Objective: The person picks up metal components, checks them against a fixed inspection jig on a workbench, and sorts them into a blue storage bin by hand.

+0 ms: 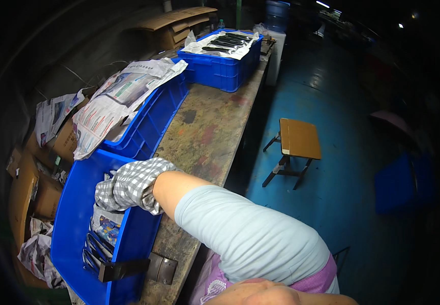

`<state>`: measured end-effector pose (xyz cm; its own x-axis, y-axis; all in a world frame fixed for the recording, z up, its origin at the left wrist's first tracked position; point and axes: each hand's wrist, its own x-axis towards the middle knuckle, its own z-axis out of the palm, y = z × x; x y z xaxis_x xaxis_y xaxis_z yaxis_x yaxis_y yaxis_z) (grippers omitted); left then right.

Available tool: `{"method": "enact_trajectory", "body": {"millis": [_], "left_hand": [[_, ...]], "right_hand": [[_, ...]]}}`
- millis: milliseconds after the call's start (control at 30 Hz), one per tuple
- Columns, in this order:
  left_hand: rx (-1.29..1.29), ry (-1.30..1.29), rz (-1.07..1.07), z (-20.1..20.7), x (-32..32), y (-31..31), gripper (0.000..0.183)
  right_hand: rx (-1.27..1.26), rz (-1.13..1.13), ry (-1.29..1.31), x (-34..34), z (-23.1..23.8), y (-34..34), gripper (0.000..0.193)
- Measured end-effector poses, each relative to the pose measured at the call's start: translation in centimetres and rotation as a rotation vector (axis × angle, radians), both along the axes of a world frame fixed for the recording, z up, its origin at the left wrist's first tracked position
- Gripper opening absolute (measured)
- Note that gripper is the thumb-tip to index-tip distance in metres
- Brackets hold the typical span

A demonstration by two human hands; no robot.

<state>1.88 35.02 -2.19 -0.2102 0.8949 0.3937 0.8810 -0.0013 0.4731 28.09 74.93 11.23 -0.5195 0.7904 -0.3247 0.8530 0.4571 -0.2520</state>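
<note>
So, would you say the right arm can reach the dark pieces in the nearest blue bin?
Probably yes: the right arm crosses the bin's wall and the dark pieces look mostly uncovered, though a dark block screens some; the hand is hidden.

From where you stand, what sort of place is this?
Likely a workshop or packing area: a long, stained workbench bears blue plastic crates, one draped with newspaper.

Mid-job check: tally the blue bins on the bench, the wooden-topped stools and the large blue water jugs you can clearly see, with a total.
Blue bins: 3
Stool: 1
Water jug: 1
Total: 5
</note>
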Motion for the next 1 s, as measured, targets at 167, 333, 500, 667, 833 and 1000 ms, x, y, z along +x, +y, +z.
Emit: {"method": "enact_trajectory", "body": {"millis": [167, 333, 500, 667, 833, 1000], "left_hand": [[0.076, -0.062, -0.056, 1.8, 3.4, -1.1, 0.038], [0.193, -0.184, -0.135, 3.1, 3.7, -3.3, 0.039], [0.208, -0.148, -0.305, 2.3, 8.7, -3.3, 0.044], [-0.074, -0.120, -0.146, -0.4, 11.8, -3.9, 0.050], [0.019, 0.046, -0.305, -2.0, 10.2, -7.1, 0.044], [-0.010, -0.177, -0.079, -2.8, 9.9, -7.7, 0.035]], "right_hand": [[-0.019, -0.110, 0.191, 1.1, 2.7, -2.0, 0.025], [-0.203, -0.155, 1.269, 4.5, 6.5, -9.2, 0.025], [-0.093, -0.095, 1.229, 3.9, 5.4, -23.5, 0.038], [0.245, -0.151, 0.916, 4.6, 1.1, -33.1, 0.044], [-0.168, -0.383, 0.928, 5.8, -5.2, -35.7, 0.013], [-0.080, -0.192, 0.817, 1.7, -7.1, -33.8, 0.019]]}}
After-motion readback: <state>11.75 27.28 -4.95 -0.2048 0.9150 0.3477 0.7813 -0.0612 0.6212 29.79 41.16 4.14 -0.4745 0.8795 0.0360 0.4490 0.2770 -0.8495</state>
